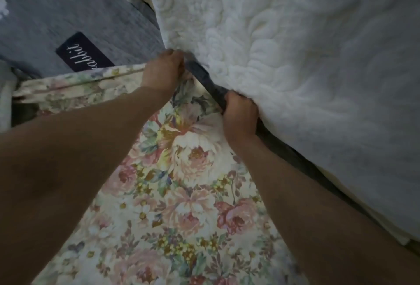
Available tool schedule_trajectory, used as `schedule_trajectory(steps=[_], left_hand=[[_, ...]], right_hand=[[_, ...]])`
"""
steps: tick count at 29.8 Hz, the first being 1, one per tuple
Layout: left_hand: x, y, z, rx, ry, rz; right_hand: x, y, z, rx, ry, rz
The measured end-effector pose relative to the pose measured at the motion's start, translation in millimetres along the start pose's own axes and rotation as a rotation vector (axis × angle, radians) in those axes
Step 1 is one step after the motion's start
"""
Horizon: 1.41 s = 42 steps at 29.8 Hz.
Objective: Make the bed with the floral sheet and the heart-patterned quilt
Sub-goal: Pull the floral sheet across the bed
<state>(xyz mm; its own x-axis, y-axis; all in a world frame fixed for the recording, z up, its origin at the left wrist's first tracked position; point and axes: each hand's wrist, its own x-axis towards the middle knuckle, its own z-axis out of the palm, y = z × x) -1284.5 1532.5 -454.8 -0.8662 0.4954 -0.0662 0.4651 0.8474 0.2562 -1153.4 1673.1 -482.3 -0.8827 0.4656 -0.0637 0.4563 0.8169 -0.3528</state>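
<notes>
- Floral sheet [181, 193], in the head view, is lying spread out directly below the camera. It is reaching up to a dark band [204, 78] that is running along the edge of a white quilted surface [295, 46].
- The left hand [162, 71] is pinching the upper edge of the sheet with curled fingers, right at the corner of the white surface.
- The right hand [241, 116] is curling its fingers around the dark band, with the fingertips hidden under the white padding. Whether it is also holding sheet cloth I cannot tell.
- The step in hand, as I judge it, is fitting the sheet at one corner of the bed. The quilt is not coming into use yet.
- The next move is probably calling for lifting the padded edge a little and drawing the sheet tight over or under it, without letting the corner slip.
- The sheet is looking thin and smooth, printed with large pink and cream roses, with a folded hem [79, 80] at the left.
- The white surface is looking thick and soft, with raised stitched curves. Whether these are hearts I cannot tell.
- A grey knitted-looking fabric [79, 12] with a black label [84, 51] is lying at the upper left.
</notes>
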Motion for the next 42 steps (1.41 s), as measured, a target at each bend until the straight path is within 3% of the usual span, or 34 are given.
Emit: schedule_trajectory(steps=[3,6,8,10,17,22,25,30,36,39,42], left_hand=[[0.2,-4.2,25.8,-0.023,-0.053,-0.041],[-4.4,-9.8,52.9,0.006,-0.088,-0.079],[-3.5,-16.3,68.2,-0.026,-0.052,-0.055],[-3.2,-23.4,78.2,-0.069,-0.034,-0.026],[-48.8,-46.1,64.4,-0.169,-0.074,0.190],[-101.0,-90.1,49.4,-0.025,-0.005,0.005],[-113.2,-114.9,47.7,0.213,-0.096,-0.061],[-99.7,-160.5,60.1,0.129,-0.289,-0.270],[-84.0,-189.7,54.9,0.093,0.209,-0.155],[-67.0,-228.9,33.3,0.148,0.221,-0.251],[-45.1,-266.9,12.4,0.169,-0.005,-0.344]], right_hand=[[-9.6,8.5,18.0,0.002,0.052,-0.088],[-24.3,9.8,35.3,0.085,0.149,-0.349],[-32.4,6.4,52.7,0.028,-0.032,-0.621],[-36.8,8.9,71.8,-0.104,-0.146,-0.717],[-43.9,-2.9,81.9,-0.208,-0.242,-0.539],[-27.7,-57.1,84.4,-0.140,-0.160,-0.622],[-20.0,-102.3,100.4,-0.157,-0.248,-0.698],[5.1,-143.8,145.7,-0.115,-0.247,-0.698],[14.3,-135.6,162.6,-0.058,-0.150,-0.708],[11.4,-135.3,168.0,-0.045,-0.173,-0.725],[12.8,-134.8,167.1,-0.027,-0.195,-0.729]])
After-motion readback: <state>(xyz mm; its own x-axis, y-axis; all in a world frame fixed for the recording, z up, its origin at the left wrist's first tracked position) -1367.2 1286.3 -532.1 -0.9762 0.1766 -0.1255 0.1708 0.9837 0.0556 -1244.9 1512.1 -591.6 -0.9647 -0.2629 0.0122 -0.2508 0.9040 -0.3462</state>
